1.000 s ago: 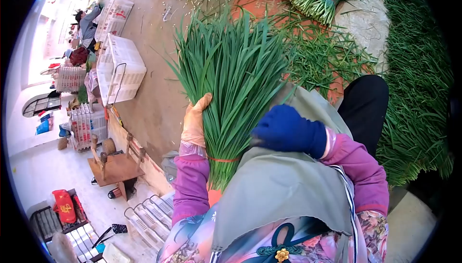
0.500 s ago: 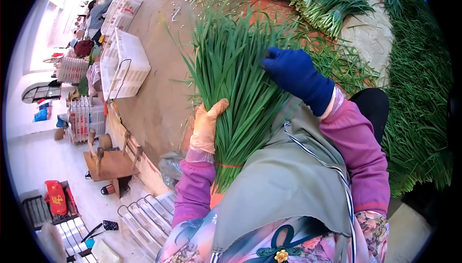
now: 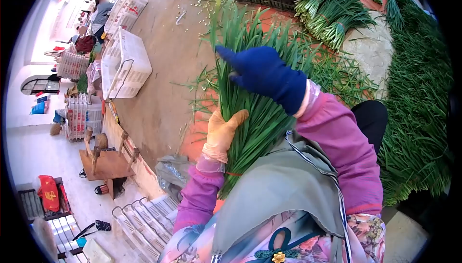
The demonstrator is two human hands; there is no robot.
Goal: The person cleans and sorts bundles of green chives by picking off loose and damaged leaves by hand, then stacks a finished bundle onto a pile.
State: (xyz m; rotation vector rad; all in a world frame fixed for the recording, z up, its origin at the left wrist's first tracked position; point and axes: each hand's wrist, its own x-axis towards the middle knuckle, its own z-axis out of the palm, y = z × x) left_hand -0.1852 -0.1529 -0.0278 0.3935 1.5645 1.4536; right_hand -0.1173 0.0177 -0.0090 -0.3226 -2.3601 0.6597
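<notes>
Your tan-gloved left hand [image 3: 223, 132] grips the bundle of long green leaves [image 3: 260, 131] before your grey cloth apron [image 3: 274, 200], blue-gloved right hand [image 3: 264, 73] across it, grip unclear; likely light, bendy, bruisable, so hold near the narrow red band [image 3: 234, 174].

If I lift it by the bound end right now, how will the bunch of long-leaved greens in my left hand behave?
The bunch of long-leaved greens will probably flop towards its tips, since its thin leaves fan out well beyond the red band. Its base should stay together, as that band appears to wrap it.
</notes>
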